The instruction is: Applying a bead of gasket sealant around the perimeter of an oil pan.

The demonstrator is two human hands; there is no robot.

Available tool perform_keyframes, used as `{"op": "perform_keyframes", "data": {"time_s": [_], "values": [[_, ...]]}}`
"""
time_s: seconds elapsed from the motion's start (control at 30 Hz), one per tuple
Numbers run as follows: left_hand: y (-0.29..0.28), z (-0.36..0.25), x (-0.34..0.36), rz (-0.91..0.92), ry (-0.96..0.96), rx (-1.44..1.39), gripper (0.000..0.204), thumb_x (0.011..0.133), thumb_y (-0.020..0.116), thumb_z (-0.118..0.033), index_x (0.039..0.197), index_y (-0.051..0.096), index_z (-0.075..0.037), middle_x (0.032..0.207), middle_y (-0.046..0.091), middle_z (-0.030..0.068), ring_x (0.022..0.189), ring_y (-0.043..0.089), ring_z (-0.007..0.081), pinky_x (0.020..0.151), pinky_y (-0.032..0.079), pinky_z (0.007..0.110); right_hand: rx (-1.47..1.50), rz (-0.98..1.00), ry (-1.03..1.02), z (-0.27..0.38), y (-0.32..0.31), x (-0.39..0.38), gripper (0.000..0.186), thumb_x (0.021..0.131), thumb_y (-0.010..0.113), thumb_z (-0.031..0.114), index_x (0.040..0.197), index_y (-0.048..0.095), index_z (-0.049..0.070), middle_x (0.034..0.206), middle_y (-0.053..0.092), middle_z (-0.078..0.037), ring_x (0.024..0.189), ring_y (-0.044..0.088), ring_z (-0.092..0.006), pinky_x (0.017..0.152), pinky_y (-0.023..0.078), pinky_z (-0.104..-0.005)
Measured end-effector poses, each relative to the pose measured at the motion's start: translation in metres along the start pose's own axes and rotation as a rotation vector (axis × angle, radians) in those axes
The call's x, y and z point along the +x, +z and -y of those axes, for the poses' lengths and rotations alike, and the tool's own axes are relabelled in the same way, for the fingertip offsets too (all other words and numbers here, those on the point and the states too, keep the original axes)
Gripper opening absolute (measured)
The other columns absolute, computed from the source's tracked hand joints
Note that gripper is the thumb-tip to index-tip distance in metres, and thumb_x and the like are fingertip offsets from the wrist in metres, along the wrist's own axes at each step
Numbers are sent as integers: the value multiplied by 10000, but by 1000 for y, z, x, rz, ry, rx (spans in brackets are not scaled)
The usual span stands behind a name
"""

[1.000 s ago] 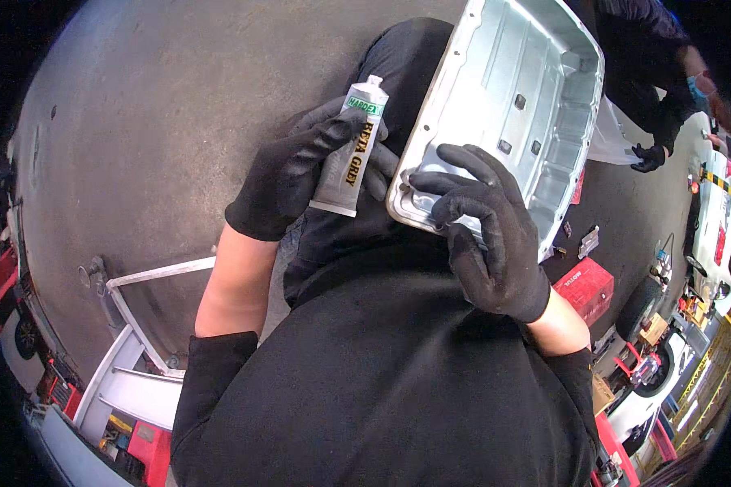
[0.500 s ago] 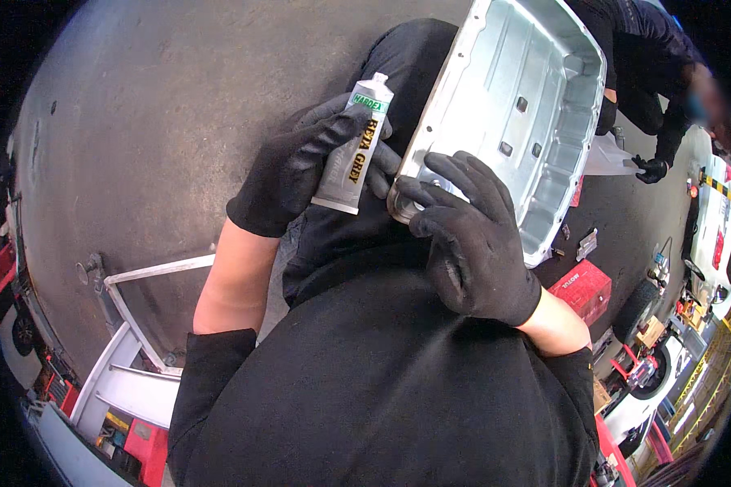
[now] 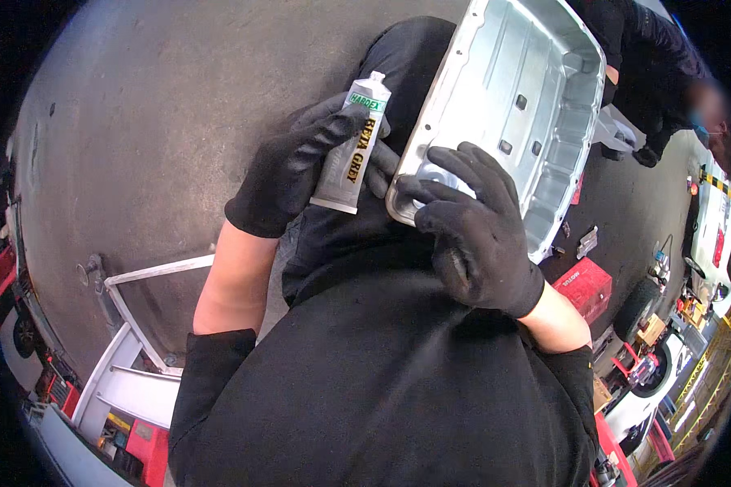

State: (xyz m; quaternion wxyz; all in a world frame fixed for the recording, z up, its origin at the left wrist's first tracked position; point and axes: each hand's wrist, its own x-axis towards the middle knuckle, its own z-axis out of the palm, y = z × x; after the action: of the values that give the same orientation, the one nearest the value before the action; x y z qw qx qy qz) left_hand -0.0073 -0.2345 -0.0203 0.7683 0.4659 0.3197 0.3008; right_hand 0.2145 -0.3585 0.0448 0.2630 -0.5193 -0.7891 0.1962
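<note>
Tube (image 3: 352, 166) in left fingers (image 3: 343, 123): dark lettering (image 3: 359, 154) lengthwise, green printed band (image 3: 364, 102).

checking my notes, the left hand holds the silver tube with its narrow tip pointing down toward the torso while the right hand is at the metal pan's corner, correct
That direction's wrong: in the head view, the left hand holds the silver tube with its narrow tip pointing away from the torso, while the right hand is at a corner of the metal pan.
</note>
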Motion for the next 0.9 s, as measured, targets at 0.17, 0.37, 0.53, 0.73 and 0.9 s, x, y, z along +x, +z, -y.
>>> {"op": "perform_keyframes", "data": {"time_s": [0.17,0.37,0.53,0.73,0.9], "values": [[0,5,-1,-15,24,75,429,1078,618,-261,1398,615,24,1142,748,128,983,724,178,869,588,307,-125,58,-83,2,0,-6,338,741,696,120,1078,697,98,1325,695,-54,1414,524,-353,1199,374,-594],[-9,8,-2,36,-4,71,425,1091,592,-249,1418,602,22,1167,744,132,1023,715,180,903,583,319,-73,-5,-77,-6,-5,-7,329,709,600,11,1028,622,94,1267,750,-104,1392,553,-420,1191,339,-638],[-10,13,0,23,41,184,429,1100,569,-241,1439,582,22,1162,741,134,1012,718,182,900,587,322,-24,-13,-3,-5,-2,-2,327,724,578,-9,1036,610,82,1293,740,-120,1419,532,-424,1203,328,-615],[-3,-3,1,91,-80,-19,425,1096,576,-263,1410,606,22,1140,744,141,983,726,190,872,593,322,-107,55,-31,2,-2,-14,329,767,676,111,1093,664,69,1409,665,-90,1463,477,-366,1220,338,-598],[-5,8,1,-17,103,240,399,1097,573,-271,1362,634,22,1095,752,132,963,727,198,865,591,326,-55,74,-95,8,1,-18,315,769,697,177,1068,668,83,1400,667,-111,1450,494,-364,1214,349,-592]]}}
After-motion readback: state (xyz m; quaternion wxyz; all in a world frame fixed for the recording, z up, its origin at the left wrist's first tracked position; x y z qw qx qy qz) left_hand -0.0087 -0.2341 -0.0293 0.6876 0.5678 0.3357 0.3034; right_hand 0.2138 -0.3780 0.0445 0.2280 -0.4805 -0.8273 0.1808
